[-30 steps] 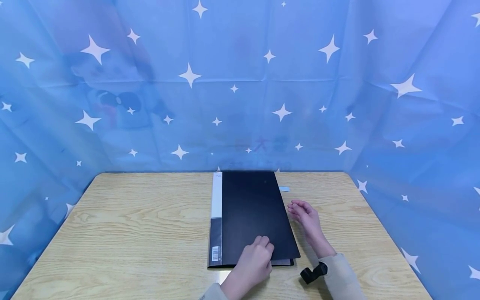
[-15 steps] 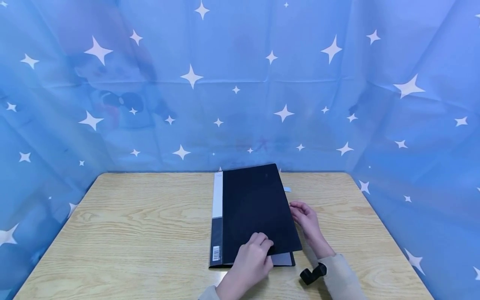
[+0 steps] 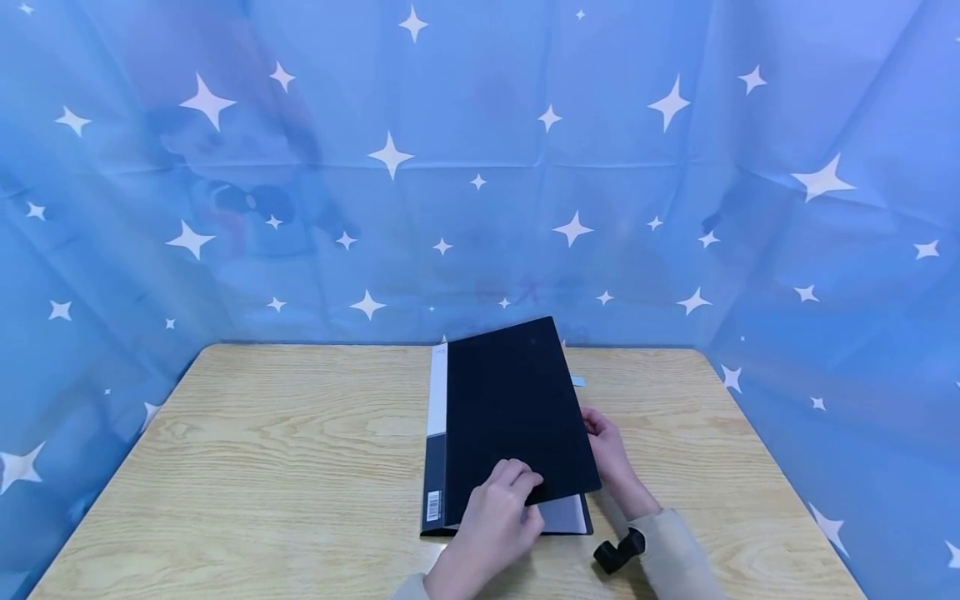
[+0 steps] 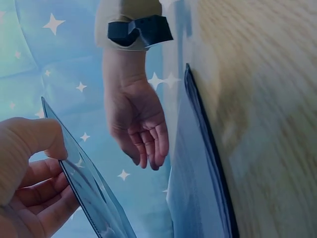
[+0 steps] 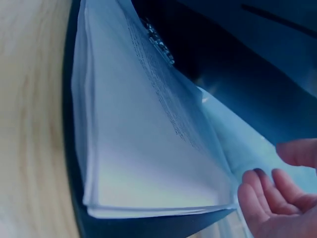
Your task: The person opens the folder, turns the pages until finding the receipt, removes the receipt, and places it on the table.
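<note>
A black file folder point(image 3: 510, 408) lies on the table with its spine, which carries a white label and a barcode, to the left. My left hand point(image 3: 495, 517) pinches the front cover near its lower edge, thumb underneath, and holds it tilted up; the left wrist view shows this cover point(image 4: 89, 173) between thumb and fingers. A stack of white printed sheets point(image 5: 143, 148) shows inside, with a metal clip point(image 5: 158, 42) near the spine. My right hand point(image 3: 609, 454) is at the folder's right side, fingers loosely bent and holding nothing, its fingertips partly hidden behind the raised cover.
A pale blue tab point(image 3: 577, 381) shows past the folder's right side. The wooden table point(image 3: 262, 458) reaches back to a blue curtain point(image 3: 480, 167) with white stars. A black camera mount point(image 3: 619, 552) sits on the right wrist.
My left hand has raised the folder's cover from nearly flat to a clear tilt, exposing more of the sheets. My right hand's fingertips have come behind the cover's right edge.
</note>
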`<state>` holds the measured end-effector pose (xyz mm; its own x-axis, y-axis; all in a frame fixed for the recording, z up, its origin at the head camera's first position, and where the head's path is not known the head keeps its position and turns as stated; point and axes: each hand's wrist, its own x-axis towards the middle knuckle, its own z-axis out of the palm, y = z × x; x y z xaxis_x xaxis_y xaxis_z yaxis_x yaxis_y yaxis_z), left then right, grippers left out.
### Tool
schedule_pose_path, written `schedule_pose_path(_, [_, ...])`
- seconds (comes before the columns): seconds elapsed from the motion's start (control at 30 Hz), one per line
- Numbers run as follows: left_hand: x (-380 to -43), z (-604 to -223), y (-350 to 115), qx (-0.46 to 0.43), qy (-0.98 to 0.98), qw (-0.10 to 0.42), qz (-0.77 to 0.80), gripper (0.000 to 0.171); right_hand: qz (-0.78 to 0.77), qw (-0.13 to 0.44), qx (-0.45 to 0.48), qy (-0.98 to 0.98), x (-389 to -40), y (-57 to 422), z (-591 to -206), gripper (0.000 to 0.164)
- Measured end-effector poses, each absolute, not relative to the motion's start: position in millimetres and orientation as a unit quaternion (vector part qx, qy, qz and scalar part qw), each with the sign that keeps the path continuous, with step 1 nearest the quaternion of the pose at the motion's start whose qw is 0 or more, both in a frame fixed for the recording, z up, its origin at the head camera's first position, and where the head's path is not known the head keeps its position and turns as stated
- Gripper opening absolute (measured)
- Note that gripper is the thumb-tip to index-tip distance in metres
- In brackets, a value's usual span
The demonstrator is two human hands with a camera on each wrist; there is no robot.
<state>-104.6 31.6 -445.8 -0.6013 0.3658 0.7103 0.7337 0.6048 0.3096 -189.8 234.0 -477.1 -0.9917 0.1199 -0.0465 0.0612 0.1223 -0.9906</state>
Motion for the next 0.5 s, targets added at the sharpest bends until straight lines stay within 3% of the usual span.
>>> schedule_pose_path(0.23, [-103.7, -440.9, 27.2, -0.312, -0.832, 0.316, -0.334, 0.032, 0.627, 0.019, -0.037, -0.778, -189.3, 229.6, -480.8, 0.013])
schedule_pose_path(0.5, [-102.9, -435.5, 22.0, -0.297, -0.815, 0.334, -0.369, 0.032, 0.593, 0.005, 0.003, -0.805, -189.7, 230.9, -486.7, 0.024])
